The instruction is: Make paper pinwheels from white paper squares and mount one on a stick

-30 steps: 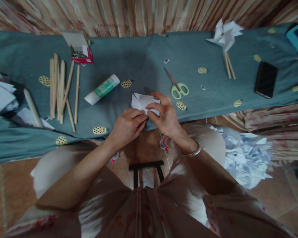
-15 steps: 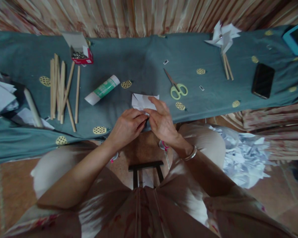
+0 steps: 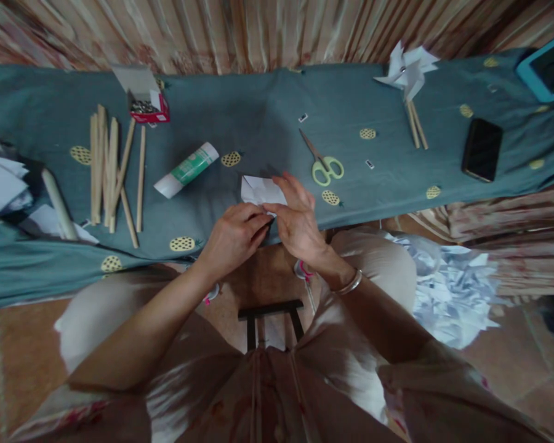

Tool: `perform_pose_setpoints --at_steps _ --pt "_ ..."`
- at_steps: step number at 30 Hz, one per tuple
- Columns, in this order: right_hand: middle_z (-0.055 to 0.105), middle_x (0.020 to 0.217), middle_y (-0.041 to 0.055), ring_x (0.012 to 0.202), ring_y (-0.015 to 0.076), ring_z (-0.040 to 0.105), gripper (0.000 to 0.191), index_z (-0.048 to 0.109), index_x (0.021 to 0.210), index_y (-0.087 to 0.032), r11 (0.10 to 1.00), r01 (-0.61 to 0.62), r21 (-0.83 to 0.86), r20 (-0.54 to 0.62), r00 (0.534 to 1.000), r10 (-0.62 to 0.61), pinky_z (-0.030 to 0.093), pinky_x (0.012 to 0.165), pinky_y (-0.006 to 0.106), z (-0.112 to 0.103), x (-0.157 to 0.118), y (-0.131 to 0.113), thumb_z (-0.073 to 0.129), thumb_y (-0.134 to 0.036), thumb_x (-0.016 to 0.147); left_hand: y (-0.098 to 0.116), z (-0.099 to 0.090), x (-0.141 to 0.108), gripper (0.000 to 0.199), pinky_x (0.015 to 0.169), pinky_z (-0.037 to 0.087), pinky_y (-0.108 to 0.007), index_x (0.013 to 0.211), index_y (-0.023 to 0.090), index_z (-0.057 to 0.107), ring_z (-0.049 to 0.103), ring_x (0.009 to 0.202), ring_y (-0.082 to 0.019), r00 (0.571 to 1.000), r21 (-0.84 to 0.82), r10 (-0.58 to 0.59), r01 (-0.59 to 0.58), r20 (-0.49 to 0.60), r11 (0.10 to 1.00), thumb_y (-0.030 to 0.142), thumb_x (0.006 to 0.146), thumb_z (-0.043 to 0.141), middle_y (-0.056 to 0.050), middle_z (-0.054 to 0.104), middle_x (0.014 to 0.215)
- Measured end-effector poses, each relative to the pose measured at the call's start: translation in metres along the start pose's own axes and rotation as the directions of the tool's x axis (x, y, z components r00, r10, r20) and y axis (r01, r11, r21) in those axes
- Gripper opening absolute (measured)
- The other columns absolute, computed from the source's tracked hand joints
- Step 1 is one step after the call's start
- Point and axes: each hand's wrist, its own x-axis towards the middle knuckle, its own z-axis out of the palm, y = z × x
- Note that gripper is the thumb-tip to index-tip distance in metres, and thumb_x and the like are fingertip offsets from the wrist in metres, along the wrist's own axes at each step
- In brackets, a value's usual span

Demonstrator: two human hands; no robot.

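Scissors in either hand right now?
No, the scissors lie on the cloth, while both the left hand and right hand are at the white paper.

On the cloth-covered surface [image 3: 258,111] before me, wooden sticks [image 3: 113,172], a tube [image 3: 186,170] and a red box [image 3: 150,111] lie toward eleven o'clock, scissors [image 3: 323,163] toward one, a phone [image 3: 482,150] toward two.

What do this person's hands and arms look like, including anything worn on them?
Both the left hand and the right hand are without gloves. A shiny, silver-coloured bangle circles the right wrist; the left wrist has nothing on it. The sleeves end around the elbows and look pale and pinkish in this dim light, with a reddish print.
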Motion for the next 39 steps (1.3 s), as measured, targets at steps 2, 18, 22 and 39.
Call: perform_pose_setpoints --at_steps 2,18,22,39 --pt "0.051 0.150 0.0050 0.148 0.0283 0.031 0.035 0.075 0.098 -0.025 1.000 0.000 -0.012 0.002 1.000 0.000 0.031 0.116 0.055 0.000 -0.001 -0.001 0.043 -0.011 0.092 0.000 0.000 0.000 0.020 0.081 0.054 -0.033 0.106 0.016 0.070 0.067 0.092 -0.020 1.000 -0.003 -0.005 0.005 0.002 1.000 0.021 0.097 0.052 -0.008 0.069 0.098" --pt "0.062 0.138 0.0125 0.137 0.0285 0.049 0.037 0.065 0.126 -0.018 0.996 -0.084 -0.017 -0.044 0.996 0.083 0.037 0.117 0.051 -0.012 0.023 0.026 0.043 -0.025 0.097 -0.002 -0.001 0.001 0.016 0.079 0.053 -0.034 0.103 0.014 0.071 0.067 0.090 -0.022 0.999 0.086 0.042 -0.039 -0.032 0.996 0.019 0.096 0.057 -0.009 0.071 0.099" --pt "0.068 0.129 0.0113 0.129 0.0276 0.057 0.036 0.067 0.122 -0.019 0.998 -0.068 0.019 -0.062 0.996 0.069 0.041 0.113 0.049 -0.014 0.023 0.023 0.044 -0.026 0.096 -0.007 -0.005 0.001 0.017 0.077 0.051 -0.034 0.102 0.015 0.072 0.066 0.089 -0.021 0.998 0.134 0.044 -0.038 -0.042 0.990 0.019 0.096 0.056 -0.009 0.072 0.098" --pt "0.077 0.108 0.0087 0.107 0.0250 0.069 0.027 0.074 0.104 -0.018 0.993 -0.102 0.059 -0.074 0.992 0.106 0.049 0.101 0.043 -0.024 0.017 0.008 0.051 -0.020 0.091 -0.035 -0.021 0.008 0.022 0.083 0.051 -0.040 0.100 0.022 0.074 0.064 0.095 -0.024 0.988 0.176 -0.133 0.144 -0.073 0.974 0.020 0.094 0.053 -0.008 0.071 0.101"
